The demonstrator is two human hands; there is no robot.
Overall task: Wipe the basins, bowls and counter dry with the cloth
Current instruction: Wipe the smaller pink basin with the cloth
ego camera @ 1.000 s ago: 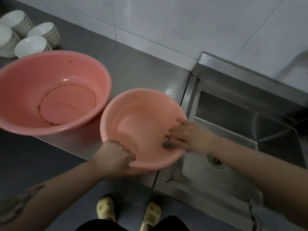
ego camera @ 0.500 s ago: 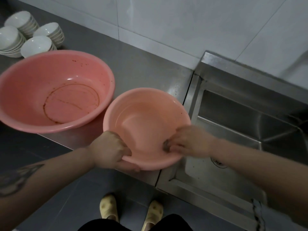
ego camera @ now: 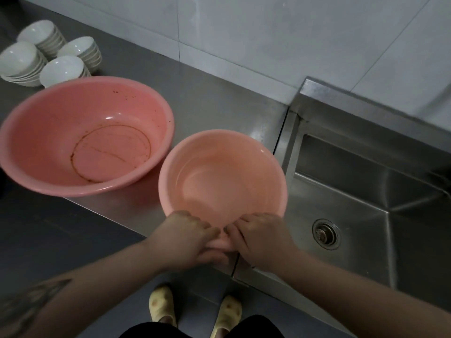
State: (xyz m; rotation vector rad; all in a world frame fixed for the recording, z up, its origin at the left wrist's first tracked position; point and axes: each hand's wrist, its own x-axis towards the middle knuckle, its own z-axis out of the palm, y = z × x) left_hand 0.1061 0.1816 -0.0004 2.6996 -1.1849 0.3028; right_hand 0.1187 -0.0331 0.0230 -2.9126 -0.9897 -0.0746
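The small pink basin (ego camera: 219, 176) sits tilted at the counter's front edge, beside the sink. My left hand (ego camera: 185, 237) grips its near rim, thumb inside. My right hand (ego camera: 261, 237) presses on the same near rim right next to it, fingers curled; the small dark cloth is hidden under them. The large pink basin (ego camera: 80, 132) stands to the left on the steel counter (ego camera: 219, 103), with a brown ring and specks inside. Several stacks of white bowls (ego camera: 61, 69) stand at the far left.
A steel sink (ego camera: 366, 203) with a drain (ego camera: 325, 233) lies to the right, its raised rim close to the small basin. A tiled wall (ego camera: 268, 32) runs behind. The two basins almost touch. My feet in yellow slippers show below the counter edge.
My right hand has swept with the cloth from the small basin's right wall around to its near rim, next to my left hand. The left hand shifted right along the rim.
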